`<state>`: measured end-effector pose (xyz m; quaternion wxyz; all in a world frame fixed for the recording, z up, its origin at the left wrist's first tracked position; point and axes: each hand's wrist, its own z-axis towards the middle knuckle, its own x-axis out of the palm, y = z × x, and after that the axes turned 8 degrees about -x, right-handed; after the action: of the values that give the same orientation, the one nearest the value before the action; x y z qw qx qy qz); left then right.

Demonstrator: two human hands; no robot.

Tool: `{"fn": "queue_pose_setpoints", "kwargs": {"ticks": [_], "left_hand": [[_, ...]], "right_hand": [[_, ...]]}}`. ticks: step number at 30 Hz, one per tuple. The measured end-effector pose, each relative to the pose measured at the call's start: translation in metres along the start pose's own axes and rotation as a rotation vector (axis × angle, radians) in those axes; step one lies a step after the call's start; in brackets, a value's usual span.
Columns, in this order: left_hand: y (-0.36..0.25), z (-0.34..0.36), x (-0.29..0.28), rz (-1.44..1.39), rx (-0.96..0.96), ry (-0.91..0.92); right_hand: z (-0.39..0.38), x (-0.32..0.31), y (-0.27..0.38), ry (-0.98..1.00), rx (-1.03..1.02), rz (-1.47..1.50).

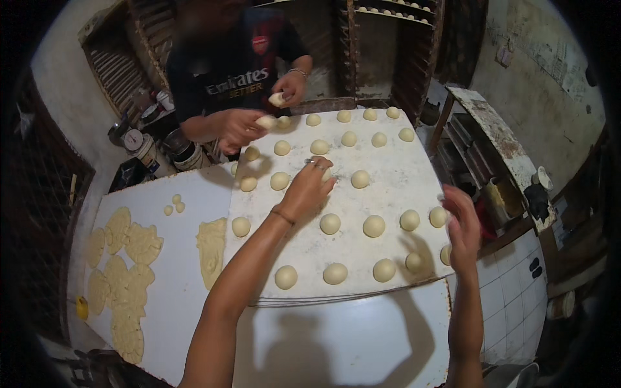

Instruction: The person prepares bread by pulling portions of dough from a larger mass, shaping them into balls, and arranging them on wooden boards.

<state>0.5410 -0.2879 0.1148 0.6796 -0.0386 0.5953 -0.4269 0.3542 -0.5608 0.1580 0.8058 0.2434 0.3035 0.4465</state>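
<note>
Rows of round, pale dough balls (pixel 374 226) sit on a large white floured board (pixel 388 187). My left hand (pixel 309 189) reaches to the middle of the board, its fingers curled over a dough ball (pixel 327 174) that shows only in part. My right hand (pixel 464 227) is at the board's right edge, fingers apart and slightly bent, with nothing seen in it. Nearest to it are a dough ball (pixel 438 216) and another partly hidden one (pixel 446 255).
Across the board a person in a dark shirt holds a dough piece (pixel 277 99) in one hand and another (pixel 265 121) in the other. Flattened dough sheets (pixel 123 284) and a dough strip (pixel 211 252) lie on the white table (pixel 174 310). A worn shelf unit (pixel 491 129) stands at right.
</note>
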Motion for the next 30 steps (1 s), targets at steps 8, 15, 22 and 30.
{"fn": "queue_pose_setpoints", "kwargs": {"ticks": [8, 15, 22, 30], "left_hand": [[-0.028, -0.145, -0.066, -0.180, 0.094, -0.003], [0.010, -0.421, -0.136, -0.298, -0.207, 0.225], [0.062, -0.665, -0.220, -0.204, -0.512, 0.034], [0.078, -0.836, -0.286, -0.381, -1.080, -0.494]], "right_hand": [[-0.247, -0.070, 0.074, -0.254, 0.580, -0.287], [-0.336, 0.177, 0.164, 0.753, 0.879, 0.403], [-0.309, 0.423, 0.220, 1.290, 0.561, 0.575], [-0.292, 0.780, 0.230, 0.963, 0.540, -0.117]]}}
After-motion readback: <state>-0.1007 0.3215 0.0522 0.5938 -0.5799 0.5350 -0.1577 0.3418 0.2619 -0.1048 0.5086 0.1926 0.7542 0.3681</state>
